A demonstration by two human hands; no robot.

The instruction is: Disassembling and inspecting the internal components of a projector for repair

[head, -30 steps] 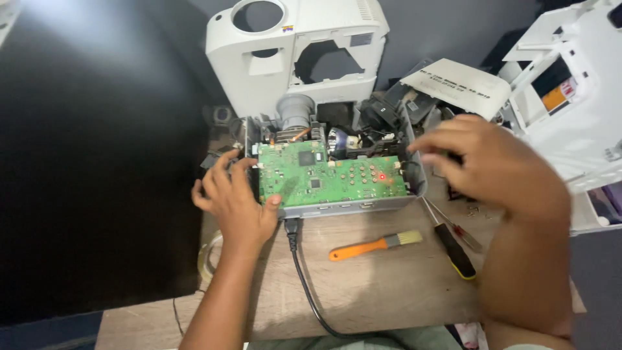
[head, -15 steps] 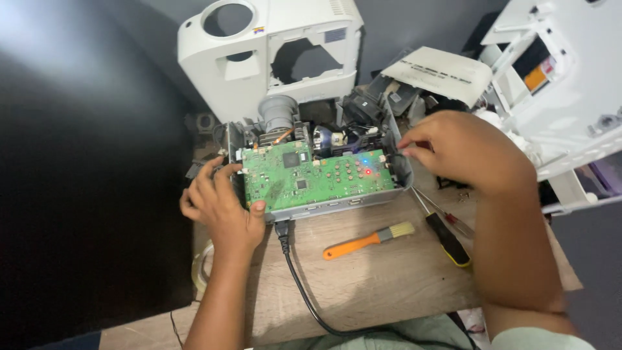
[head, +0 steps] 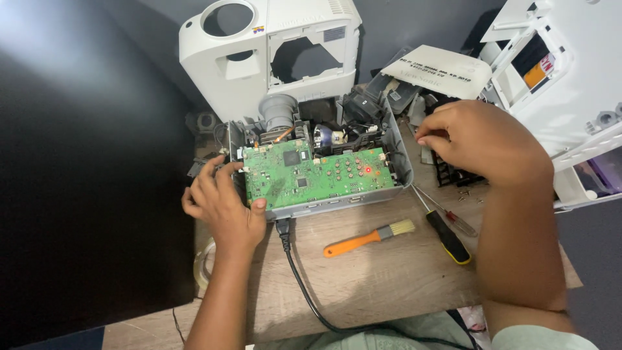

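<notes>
Projector chassis (head: pixel 389 139), opened, sits at the rear of the desk (head: pixel 382 285) with its green circuit board (head: pixel 317 172) exposed. Compared with a second earlier, the right hand (head: pixel 483 139) has drawn back from the board's right edge and now hovers loosely curled, holding nothing. Left hand (head: pixel 220 204) grips the chassis's left end, thumb on the board.

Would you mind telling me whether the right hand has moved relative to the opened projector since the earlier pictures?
Yes. The right hand has drawn back to the right, away from the green circuit board; it now hovers off the chassis's right end, above the screwdrivers.
</notes>
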